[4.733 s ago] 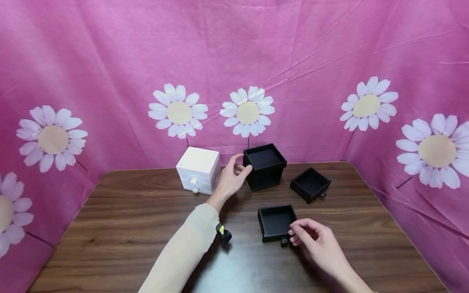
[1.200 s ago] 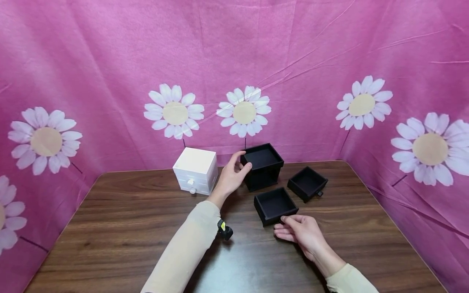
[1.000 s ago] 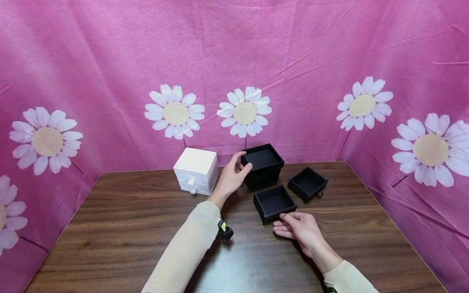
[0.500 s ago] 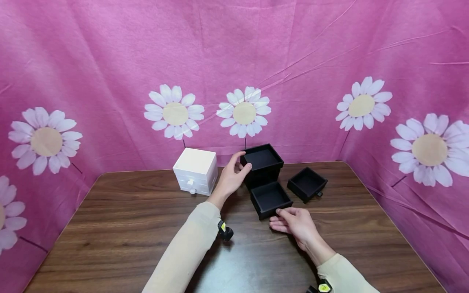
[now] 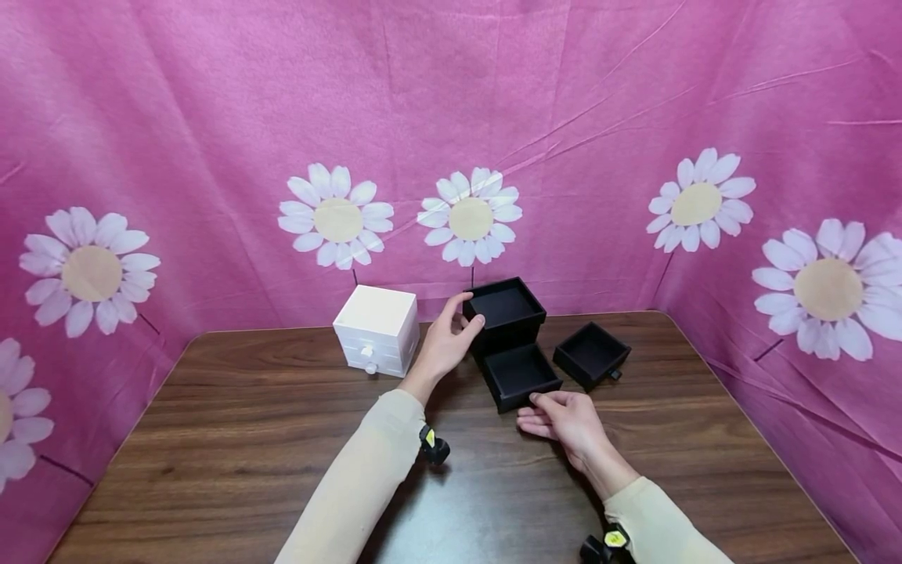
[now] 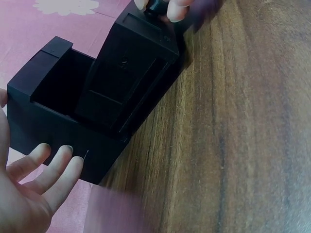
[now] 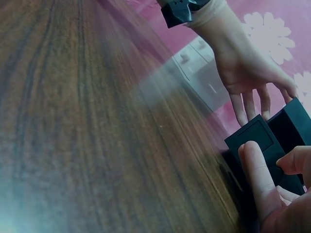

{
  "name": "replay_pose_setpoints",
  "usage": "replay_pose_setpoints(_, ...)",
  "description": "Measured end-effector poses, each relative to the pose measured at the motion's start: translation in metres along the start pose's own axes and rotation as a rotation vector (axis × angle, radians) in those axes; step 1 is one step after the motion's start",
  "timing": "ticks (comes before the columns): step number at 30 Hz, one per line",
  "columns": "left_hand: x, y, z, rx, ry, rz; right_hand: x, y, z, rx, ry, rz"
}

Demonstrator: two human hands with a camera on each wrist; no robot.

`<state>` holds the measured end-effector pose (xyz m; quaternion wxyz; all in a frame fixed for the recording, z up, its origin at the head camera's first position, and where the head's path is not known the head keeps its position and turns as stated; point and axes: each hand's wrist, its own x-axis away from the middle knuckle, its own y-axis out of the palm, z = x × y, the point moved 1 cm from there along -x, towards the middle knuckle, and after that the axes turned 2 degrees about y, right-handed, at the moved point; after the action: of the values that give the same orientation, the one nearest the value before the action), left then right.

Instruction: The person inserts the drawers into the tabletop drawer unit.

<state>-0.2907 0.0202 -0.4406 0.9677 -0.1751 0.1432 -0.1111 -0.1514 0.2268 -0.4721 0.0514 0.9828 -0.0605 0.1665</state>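
Note:
A black box-shaped cabinet (image 5: 503,304) with a recessed top stands near the back of the table. My left hand (image 5: 442,341) touches its left side; in the left wrist view, several fingers (image 6: 63,162) lie against the black wall. A black drawer (image 5: 520,374) extends out of the cabinet's front, its back end hidden inside. My right hand (image 5: 567,423) pinches the small knob (image 6: 158,7) on the drawer's front, its other fingers stretched out below. A second black drawer (image 5: 592,352) with a small knob lies apart to the right.
A white drawer box (image 5: 377,325) with two knobs stands left of my left hand. The wooden table (image 5: 232,454) reaches back to a pink cloth (image 5: 585,102) printed with white flowers. Black wrist cameras sit on both sleeves.
My right hand has taken hold of the near drawer's knob and slid the drawer back into the front of the cabinet. The left hand keeps its place on the cabinet.

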Motion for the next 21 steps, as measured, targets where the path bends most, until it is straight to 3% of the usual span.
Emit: replay_pose_setpoints(21, -0.001, 0.0, -0.001, -0.001, 0.011, 0.002, -0.015, 0.002, 0.0, -0.018, -0.003, -0.002)
